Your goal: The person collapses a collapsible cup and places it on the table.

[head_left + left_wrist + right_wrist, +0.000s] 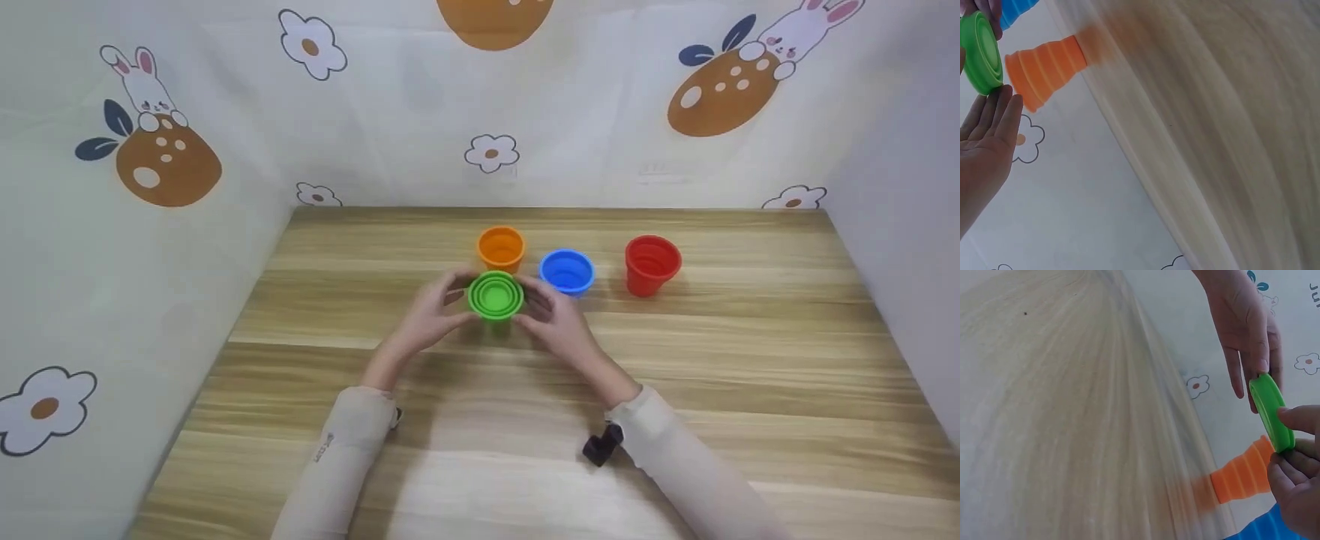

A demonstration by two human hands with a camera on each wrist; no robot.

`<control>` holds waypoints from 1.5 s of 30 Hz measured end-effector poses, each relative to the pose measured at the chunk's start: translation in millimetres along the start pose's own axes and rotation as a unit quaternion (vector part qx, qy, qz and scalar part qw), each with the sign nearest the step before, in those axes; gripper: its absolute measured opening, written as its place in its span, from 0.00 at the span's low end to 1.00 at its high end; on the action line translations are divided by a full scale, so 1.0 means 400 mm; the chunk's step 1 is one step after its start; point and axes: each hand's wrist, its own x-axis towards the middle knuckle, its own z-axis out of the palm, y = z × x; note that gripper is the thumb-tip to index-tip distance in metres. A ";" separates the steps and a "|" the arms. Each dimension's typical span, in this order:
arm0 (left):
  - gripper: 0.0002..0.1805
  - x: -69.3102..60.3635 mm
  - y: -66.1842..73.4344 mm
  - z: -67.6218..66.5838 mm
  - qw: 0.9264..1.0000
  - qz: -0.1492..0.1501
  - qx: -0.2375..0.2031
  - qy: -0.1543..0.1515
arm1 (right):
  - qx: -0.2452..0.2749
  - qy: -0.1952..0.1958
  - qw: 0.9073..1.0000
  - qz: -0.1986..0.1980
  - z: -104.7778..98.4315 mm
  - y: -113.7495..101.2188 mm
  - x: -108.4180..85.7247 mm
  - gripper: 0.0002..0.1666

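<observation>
A green collapsible cup (496, 295), squashed into a flat ringed disc, is held level between both hands in the head view. The left hand (427, 316) holds its left edge, thumb nearer the body and fingers on the far side. On the opposite edge, the right hand (564, 328) grips with thumb and fingers. The left wrist view shows the green disc (983, 53) edge-on, with the left hand's (988, 140) fingertips against its rim. In the right wrist view the right hand (1300, 481) has its thumb on the disc (1270, 412) and its fingers beneath.
Beyond the hands stand three expanded cups: orange (501, 247), blue (567, 272) and, farther right, red (652, 265). The blue cup is close to the right hand's fingers. A patterned cloth wall (405, 112) borders the back of the wooden table (750, 352).
</observation>
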 end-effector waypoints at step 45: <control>0.37 0.029 -0.055 0.023 0.989 -0.117 0.006 -0.084 | -0.135 0.003 0.986 0.103 0.022 0.058 0.024 0.38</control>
